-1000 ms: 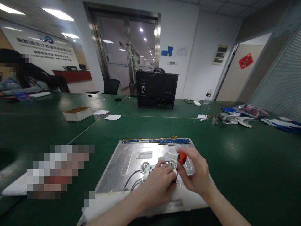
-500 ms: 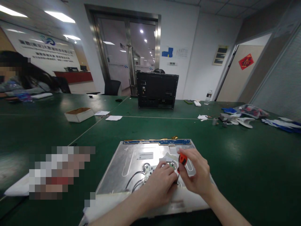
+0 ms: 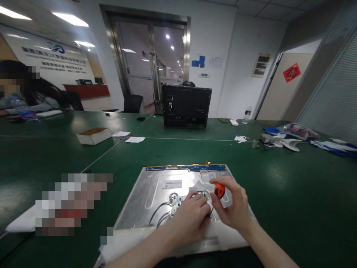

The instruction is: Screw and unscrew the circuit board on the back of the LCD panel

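A silver metal display panel (image 3: pixel 150 193) lies back-up on the green table (image 3: pixel 292 193), with a blue strip along its far edge. My right hand (image 3: pixel 232 208) grips a small orange-handled screwdriver (image 3: pixel 219 191), tip pointing down at the panel near a small white circuit board (image 3: pixel 176 201). My left hand (image 3: pixel 189 219) rests on the panel beside the tip, fingers curled over the board area. Black wires (image 3: pixel 157 216) run from the board toward me.
A black monitor housing (image 3: pixel 186 106) stands upright at the table's far side. A cardboard box (image 3: pixel 93 135) and papers lie to the left, loose parts and bags (image 3: pixel 290 136) to the right. Another person (image 3: pixel 25 93) sits far left.
The screwdriver handle has tilted slightly to the right in my right hand. My left hand stays in place on the panel.
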`<action>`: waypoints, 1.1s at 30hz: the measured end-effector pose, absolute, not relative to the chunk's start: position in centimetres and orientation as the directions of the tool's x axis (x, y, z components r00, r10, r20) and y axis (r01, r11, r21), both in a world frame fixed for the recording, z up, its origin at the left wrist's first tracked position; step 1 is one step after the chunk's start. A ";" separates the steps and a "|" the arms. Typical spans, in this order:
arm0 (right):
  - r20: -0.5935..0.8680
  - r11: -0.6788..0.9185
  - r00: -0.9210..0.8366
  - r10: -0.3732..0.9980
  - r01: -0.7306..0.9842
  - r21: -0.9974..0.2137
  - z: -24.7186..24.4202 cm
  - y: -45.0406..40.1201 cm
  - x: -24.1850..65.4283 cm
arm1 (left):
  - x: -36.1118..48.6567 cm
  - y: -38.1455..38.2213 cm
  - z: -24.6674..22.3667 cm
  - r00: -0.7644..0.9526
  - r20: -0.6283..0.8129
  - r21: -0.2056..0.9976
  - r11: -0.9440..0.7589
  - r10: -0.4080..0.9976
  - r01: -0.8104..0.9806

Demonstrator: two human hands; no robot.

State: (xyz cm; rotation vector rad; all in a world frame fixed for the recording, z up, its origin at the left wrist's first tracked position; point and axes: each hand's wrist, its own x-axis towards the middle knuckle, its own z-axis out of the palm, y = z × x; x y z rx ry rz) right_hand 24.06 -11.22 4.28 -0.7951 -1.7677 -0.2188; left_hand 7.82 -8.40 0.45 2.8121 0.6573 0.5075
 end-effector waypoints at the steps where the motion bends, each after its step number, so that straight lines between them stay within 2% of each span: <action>1: 0.904 0.753 -0.151 0.399 0.617 -0.229 4.4 -11.3 24.1 | 7.8 -8.4 0.5 0.841 0.281 0.275 -0.879 0.462 0.391; 17: 0.896 0.755 -0.194 0.398 0.624 -0.200 4.8 -11.3 24.1 | 7.9 -8.5 0.5 0.836 0.281 0.279 -0.874 0.471 0.399; 25: 0.880 0.794 -0.214 0.423 0.555 -0.247 4.9 -11.5 24.3 | 7.9 -8.5 0.6 0.844 0.265 0.283 -0.874 0.467 0.395; 33: 0.898 0.733 -0.205 0.390 0.660 -0.167 4.6 -11.4 24.1 | 7.9 -8.5 0.3 0.838 0.283 0.294 -0.874 0.466 0.386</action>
